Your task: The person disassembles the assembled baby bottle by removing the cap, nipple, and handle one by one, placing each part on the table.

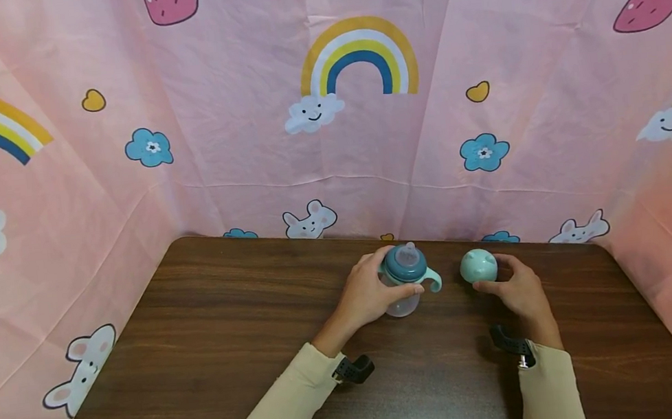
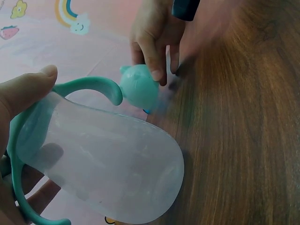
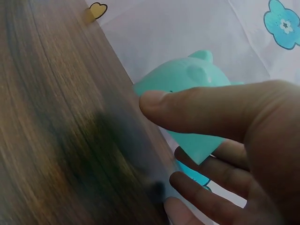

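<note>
My left hand (image 1: 365,290) grips a baby bottle (image 1: 404,304) around its collar, with the thumb in front and the fingers behind. The bottle has a dark teal collar, a clear nipple (image 1: 407,254) on top and mint handles (image 2: 93,84); its translucent body looks empty in the left wrist view. To its right, my right hand (image 1: 521,291) pinches a mint, dome-shaped bottle cap (image 1: 478,266) between thumb and fingers. Small rounded ears stand out on the cap, and its open rim tilts over the table in the right wrist view.
Both hands work near the back edge of a dark wooden table (image 1: 248,316). A pink cloth (image 1: 234,76) printed with rainbows, clouds and strawberries hangs behind the table and along its sides. Black straps (image 1: 354,370) sit on both wrists.
</note>
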Available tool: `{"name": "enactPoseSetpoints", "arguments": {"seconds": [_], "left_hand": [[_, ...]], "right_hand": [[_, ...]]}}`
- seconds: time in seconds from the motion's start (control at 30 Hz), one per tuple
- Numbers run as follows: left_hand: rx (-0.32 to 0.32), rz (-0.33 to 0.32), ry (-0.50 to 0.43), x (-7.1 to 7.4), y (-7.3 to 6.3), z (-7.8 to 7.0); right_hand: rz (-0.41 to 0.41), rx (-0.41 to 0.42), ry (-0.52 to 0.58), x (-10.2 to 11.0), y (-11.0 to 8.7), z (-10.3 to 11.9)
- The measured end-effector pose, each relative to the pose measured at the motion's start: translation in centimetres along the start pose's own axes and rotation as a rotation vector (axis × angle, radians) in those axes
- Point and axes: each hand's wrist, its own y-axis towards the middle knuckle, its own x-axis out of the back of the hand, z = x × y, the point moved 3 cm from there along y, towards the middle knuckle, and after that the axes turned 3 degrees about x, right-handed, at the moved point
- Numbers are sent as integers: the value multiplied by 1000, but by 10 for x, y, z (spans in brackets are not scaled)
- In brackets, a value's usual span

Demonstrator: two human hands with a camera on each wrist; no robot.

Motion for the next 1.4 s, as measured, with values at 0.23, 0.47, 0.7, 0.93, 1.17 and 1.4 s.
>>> {"name": "enactPoseSetpoints", "arguments": {"seconds": [0.23,0.47,0.7,0.93,1.17,1.4], "left_hand": [[-9,1,-11,1,0,-2],[-14,0,-23,1,0,-2],[-28,-6,-11,0,1,0],[-19,-3,-7,0,1,0],[-8,2,-13,0,0,0],[-4,3,-15,1,-1,-1]], "right_hand": [[3,-14,-9,-2,3,-1],[-11,-12,-23,-2,2,-2],[-5,-13,-36,-3,2,-2],[-3,-21,-51,-3,1,-2],[-1,-35,-58,-3,0,0],[-5,-28,-69,-3,-1,1]]}}
